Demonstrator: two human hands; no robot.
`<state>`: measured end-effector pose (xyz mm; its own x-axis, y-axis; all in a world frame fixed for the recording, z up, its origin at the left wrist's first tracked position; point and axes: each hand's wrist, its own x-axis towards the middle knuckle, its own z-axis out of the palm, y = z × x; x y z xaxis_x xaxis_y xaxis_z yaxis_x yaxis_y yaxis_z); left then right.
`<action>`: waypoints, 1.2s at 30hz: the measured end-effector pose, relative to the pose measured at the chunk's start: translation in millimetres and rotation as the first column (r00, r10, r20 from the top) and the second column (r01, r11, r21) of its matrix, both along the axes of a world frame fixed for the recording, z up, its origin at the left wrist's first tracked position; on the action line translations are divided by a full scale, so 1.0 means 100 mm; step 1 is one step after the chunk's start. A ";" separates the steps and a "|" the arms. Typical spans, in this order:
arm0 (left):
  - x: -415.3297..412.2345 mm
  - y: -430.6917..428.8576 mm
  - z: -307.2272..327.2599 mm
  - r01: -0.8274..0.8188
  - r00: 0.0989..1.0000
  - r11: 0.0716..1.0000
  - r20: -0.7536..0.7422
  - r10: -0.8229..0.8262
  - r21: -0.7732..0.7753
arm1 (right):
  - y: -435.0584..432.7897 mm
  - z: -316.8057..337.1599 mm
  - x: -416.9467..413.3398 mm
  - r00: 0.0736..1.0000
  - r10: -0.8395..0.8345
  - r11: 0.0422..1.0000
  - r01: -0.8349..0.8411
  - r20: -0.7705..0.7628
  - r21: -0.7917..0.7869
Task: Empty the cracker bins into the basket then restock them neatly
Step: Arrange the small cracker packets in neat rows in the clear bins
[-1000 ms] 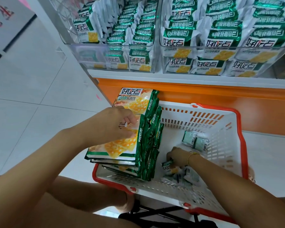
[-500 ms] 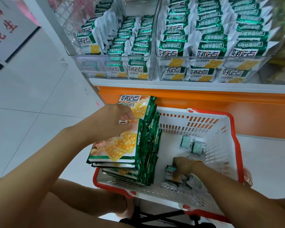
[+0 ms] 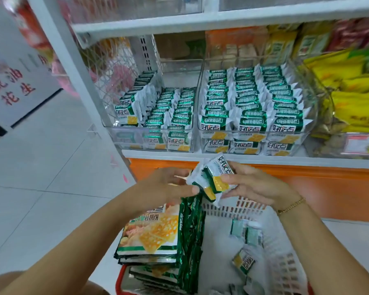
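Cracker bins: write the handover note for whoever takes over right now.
Left hand and right hand together hold a few small packs above the basket.
Done: both bins hold neat rows, the right bin three across, the left bin with room at the back.
Left: shelve the held packs, then the loose packs lying in the basket beside the stack of large bags.

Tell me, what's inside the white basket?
A stack of large cracker bags fills the left of the basket; a few small packets lie loose beside it. Anything under the stack is hidden.
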<state>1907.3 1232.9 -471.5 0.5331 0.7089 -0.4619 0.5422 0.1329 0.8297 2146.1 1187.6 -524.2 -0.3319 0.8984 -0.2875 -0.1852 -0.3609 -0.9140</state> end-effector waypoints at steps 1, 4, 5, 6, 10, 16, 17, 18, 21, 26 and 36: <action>0.02 -0.03 0.02 -0.007 0.999 1.000 0.050 0.008 -0.024 | -0.02 0.10 -0.07 0.997 -0.038 0.999 0.040 -0.065 0.020; 0.05 -0.08 0.06 -0.116 0.971 0.991 0.203 0.128 -0.071 | -0.01 0.20 -0.22 0.980 -0.113 0.992 0.120 -0.161 0.030; 0.04 -0.08 0.06 -0.162 0.953 0.983 0.246 0.179 -0.087 | -0.01 0.22 -0.27 0.973 -0.153 0.987 0.159 -0.171 0.017; 0.02 -0.08 0.06 -0.198 0.934 0.975 0.282 0.218 -0.098 | 0.00 0.25 -0.30 0.959 -0.206 0.978 0.210 -0.193 -0.002; -0.07 -0.05 0.11 -0.314 0.874 0.938 0.342 0.346 -0.148 | 0.04 0.35 -0.32 0.953 -0.265 0.959 0.276 -0.144 0.061; -0.17 0.04 0.17 -0.317 0.823 0.928 0.429 0.372 -0.197 | 0.24 0.56 -0.49 0.975 -0.174 0.963 0.140 0.135 0.231; -0.18 0.06 0.21 -0.319 0.805 0.924 0.454 0.382 -0.211 | 0.30 0.60 -0.55 0.964 -0.193 0.959 0.146 0.183 0.244; -0.18 0.10 0.26 -0.332 0.778 0.915 0.481 0.404 -0.231 | 0.38 0.63 -0.60 0.946 -0.218 0.952 0.151 0.242 0.268; -0.26 0.25 0.39 -0.381 0.666 0.867 0.554 0.499 -0.322 | 0.58 0.85 -0.76 0.894 -0.273 0.920 0.135 0.356 0.368; -0.44 0.50 0.57 -0.389 0.696 0.903 0.584 0.418 -0.182 | 0.96 1.21 -1.09 0.868 -0.312 0.879 0.109 0.387 0.464; -0.80 1.07 0.54 -0.624 0.701 0.782 0.440 0.562 -0.005 | 1.71 1.08 -1.44 0.986 -0.152 0.987 0.148 0.063 0.067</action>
<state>1826.9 1339.5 -417.1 0.0917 0.9787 -0.1839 0.0097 0.1837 0.9829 2001.6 1359.0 -415.9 -0.1735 0.9534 -0.2469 -0.1694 -0.2758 -0.9462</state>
